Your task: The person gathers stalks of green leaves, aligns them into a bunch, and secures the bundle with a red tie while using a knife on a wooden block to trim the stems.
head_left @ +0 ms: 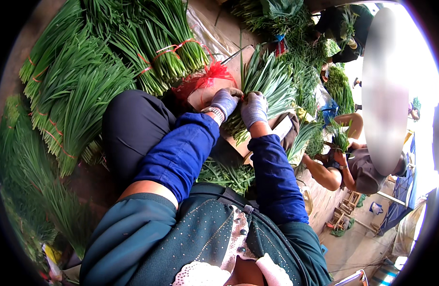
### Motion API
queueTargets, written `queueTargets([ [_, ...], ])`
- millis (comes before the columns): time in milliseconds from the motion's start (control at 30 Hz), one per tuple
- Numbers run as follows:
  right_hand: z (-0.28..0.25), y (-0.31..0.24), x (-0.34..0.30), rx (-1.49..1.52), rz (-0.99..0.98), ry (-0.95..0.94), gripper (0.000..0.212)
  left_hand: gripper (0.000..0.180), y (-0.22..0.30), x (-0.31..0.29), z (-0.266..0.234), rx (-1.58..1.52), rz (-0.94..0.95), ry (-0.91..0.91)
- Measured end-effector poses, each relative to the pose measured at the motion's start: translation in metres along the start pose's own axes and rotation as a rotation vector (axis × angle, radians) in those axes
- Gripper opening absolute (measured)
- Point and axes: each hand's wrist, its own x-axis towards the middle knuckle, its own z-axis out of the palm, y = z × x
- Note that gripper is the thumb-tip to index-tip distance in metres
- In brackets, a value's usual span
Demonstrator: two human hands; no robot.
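A loose bunch of long green leaves, like garlic chives, lies before me with its cut ends toward my lap. My left hand, in a pale purple glove with darkened fingertips, is pinched closed at the bunch's left edge. Close beside it, my right hand, gloved alike, has its fingers curled closed over the stems. A speck of red shows between the fingertips, but what they pinch is too small to make out. Red netting or ribbon lies on a board just left of my hands.
Large tied bundles of chives are stacked at left, bound with red ties. Loose greens lie below the board. On the right a person holds a small bunch; another person works at the top right.
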Motion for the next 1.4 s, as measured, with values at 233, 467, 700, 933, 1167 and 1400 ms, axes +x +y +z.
queueTargets([
  [233,0.0,-0.001,0.001,0.037,0.079,-0.09,0.022,0.019,0.013,-0.013,-0.002,0.111,-0.003,0.021],
  [467,0.004,0.001,-0.006,0.059,0.013,0.08,0.017,0.019,0.015,-0.017,-0.002,0.055,0.008,0.015],
  [700,0.005,0.005,-0.007,0.076,-0.07,0.125,0.017,0.017,0.012,-0.018,0.0,0.027,0.006,0.001],
  [933,0.006,0.009,-0.007,0.122,-0.122,0.138,0.014,0.014,-0.001,-0.011,0.006,0.047,0.039,0.061],
  [1167,0.01,0.014,-0.009,0.17,-0.135,0.166,0.009,0.014,0.007,-0.016,0.007,0.303,0.015,0.15],
  [1400,0.008,0.012,-0.008,0.173,-0.148,0.17,0.009,0.011,-0.002,-0.013,0.01,0.211,0.098,0.174],
])
